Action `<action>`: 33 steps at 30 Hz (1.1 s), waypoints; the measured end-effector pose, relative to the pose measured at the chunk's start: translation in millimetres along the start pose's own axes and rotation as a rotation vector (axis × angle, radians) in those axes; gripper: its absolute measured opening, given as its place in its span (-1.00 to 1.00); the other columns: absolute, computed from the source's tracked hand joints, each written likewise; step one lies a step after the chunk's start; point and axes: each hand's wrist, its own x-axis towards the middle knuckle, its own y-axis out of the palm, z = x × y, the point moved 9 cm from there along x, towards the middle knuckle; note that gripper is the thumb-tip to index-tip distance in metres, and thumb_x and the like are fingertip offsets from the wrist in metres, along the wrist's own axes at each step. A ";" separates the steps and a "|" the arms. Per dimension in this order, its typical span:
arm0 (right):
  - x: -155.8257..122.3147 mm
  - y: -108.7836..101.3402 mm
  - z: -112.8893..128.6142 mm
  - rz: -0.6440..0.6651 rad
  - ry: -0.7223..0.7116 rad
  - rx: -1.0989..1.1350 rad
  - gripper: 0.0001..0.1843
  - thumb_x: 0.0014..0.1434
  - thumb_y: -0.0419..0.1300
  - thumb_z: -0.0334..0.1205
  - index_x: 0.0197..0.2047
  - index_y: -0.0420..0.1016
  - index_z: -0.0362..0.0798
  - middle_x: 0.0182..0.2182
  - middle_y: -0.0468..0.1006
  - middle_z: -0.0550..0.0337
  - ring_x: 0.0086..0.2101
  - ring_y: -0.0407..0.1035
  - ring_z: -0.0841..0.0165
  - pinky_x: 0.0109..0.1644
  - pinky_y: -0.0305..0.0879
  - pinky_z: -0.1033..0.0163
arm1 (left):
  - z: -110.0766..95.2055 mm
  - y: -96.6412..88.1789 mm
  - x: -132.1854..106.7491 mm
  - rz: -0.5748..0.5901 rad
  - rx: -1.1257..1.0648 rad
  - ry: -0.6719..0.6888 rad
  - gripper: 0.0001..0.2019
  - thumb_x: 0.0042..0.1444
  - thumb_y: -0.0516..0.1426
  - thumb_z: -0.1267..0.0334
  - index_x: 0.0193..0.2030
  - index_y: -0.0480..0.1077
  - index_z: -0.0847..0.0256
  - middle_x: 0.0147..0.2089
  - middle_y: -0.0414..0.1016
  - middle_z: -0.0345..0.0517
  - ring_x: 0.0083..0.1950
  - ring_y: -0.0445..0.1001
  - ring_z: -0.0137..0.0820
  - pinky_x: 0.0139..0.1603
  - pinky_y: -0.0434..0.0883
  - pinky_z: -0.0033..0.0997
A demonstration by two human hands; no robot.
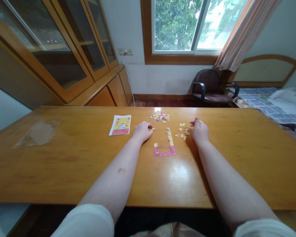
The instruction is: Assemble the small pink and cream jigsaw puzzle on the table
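Note:
My left hand (pixel 142 132) is closed in a pinch on a small yellow puzzle piece (pixel 153 129). It hovers at or just over the table, up and left of a partly joined puzzle frame (pixel 164 154). That frame has a pink bottom row, a short left side and a taller yellow right side. Resting at the right, my right hand (pixel 200 131) has loosely bent fingers that look apart, with nothing visible in them. Beside its fingertips lie several loose yellow puzzle pieces (pixel 181 135). A bigger heap of mixed pieces (pixel 160 116) sits farther back.
A picture card (pixel 120 125) with a white animal on yellow and pink lies left of my left hand. A clear plastic bag (pixel 40 132) is at the table's left. Beyond the wooden table (pixel 88 177) stand a glass-door cabinet, an armchair (pixel 208 85) and a bed.

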 end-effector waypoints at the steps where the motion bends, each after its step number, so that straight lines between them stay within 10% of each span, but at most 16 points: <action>1: 0.1 -1.1 -0.5 0.000 0.010 -0.025 -0.24 0.29 -0.31 0.24 -0.29 0.55 -0.08 -0.31 0.60 -0.01 -0.24 0.44 0.18 -0.11 0.22 0.16 | 0.1 0.3 0.2 -0.003 -0.001 0.002 -0.79 0.16 0.13 0.11 -0.19 0.52 0.12 -0.07 0.53 -0.04 -0.05 0.48 -0.21 -0.01 0.40 -0.25; 14: 3.6 21.5 -3.7 0.216 -0.023 -0.515 -0.63 0.05 0.05 -0.29 -0.20 0.66 0.06 -0.14 0.60 0.00 -0.13 0.44 0.11 -0.09 0.24 0.09 | 6.6 5.7 2.6 -0.005 -0.099 -0.037 -0.73 0.15 0.14 0.15 -0.04 0.50 0.14 0.03 0.52 -0.01 0.03 0.48 -0.23 0.08 0.39 -0.27; 33: 4.7 26.3 -11.0 0.277 -0.014 -0.574 -0.66 0.14 0.08 -0.26 -0.12 0.65 0.09 -0.08 0.58 0.02 -0.12 0.45 0.17 -0.10 0.28 0.15 | 5.8 4.4 2.0 0.003 -0.106 -0.047 -0.74 0.15 0.11 0.21 -0.07 0.51 0.15 0.03 0.52 -0.02 0.05 0.47 -0.20 0.10 0.38 -0.24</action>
